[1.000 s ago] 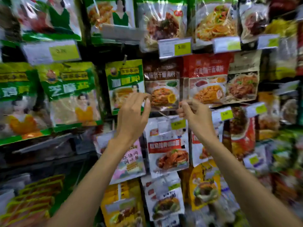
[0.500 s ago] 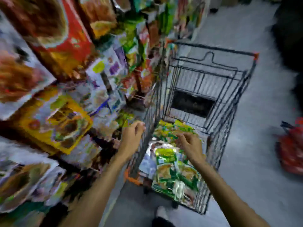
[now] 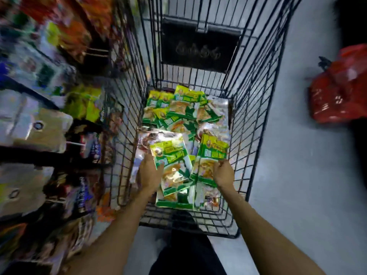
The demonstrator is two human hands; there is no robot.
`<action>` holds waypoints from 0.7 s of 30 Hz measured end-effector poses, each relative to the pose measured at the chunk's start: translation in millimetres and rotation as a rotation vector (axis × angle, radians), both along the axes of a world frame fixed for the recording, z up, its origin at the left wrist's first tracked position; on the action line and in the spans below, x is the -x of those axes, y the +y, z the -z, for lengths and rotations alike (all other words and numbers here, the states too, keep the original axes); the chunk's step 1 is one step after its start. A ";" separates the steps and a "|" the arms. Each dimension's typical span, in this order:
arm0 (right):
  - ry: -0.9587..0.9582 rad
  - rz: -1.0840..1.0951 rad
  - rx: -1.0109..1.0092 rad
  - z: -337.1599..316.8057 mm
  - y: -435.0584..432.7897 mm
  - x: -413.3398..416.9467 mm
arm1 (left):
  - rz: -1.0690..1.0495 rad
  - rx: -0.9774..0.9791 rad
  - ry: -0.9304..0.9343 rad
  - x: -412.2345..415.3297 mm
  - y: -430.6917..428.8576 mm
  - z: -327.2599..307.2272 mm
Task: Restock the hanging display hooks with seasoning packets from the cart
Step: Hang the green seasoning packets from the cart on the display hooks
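A black wire cart (image 3: 256, 124) stands in front of me, with several green and yellow seasoning packets (image 3: 178, 110) piled in its bottom. Both my hands reach down into it. My left hand (image 3: 150, 173) grips the left edge of one green packet (image 3: 172, 165), thumb on its face. My right hand (image 3: 223, 172) grips the right side of a second green packet (image 3: 210, 155), which is tilted up. Silver packets (image 3: 145, 139) lie under and beside them.
The hanging display (image 3: 45, 120) full of packets runs along the left, blurred, close against the cart's left wall. A red plastic bag (image 3: 341, 88) lies on the grey floor to the right. A black flap (image 3: 198, 46) hangs on the cart's far end.
My view swung from the hanging display down to the cart. Both hands left the hooks, dropped into the cart, and each now holds a green packet.
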State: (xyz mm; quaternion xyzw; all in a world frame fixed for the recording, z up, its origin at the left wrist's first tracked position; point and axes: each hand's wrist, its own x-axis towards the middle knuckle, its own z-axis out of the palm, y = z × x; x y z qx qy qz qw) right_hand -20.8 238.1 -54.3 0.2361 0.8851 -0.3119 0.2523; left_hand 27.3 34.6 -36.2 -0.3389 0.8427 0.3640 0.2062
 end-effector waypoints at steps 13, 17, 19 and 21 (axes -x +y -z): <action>-0.151 0.047 -0.120 45.1 -13.9 -8.5 | -0.162 0.137 0.020 1.1 0.9 57.1; -0.115 0.043 -0.063 46.8 -11.6 -10.8 | -0.219 0.053 0.055 2.2 -22.2 60.1; -0.123 0.085 -0.027 48.0 -11.1 -8.4 | -0.286 0.010 0.052 2.5 -27.3 60.7; -0.128 0.109 -0.042 47.3 -12.2 -6.1 | -0.350 -0.042 0.060 4.2 -25.8 59.8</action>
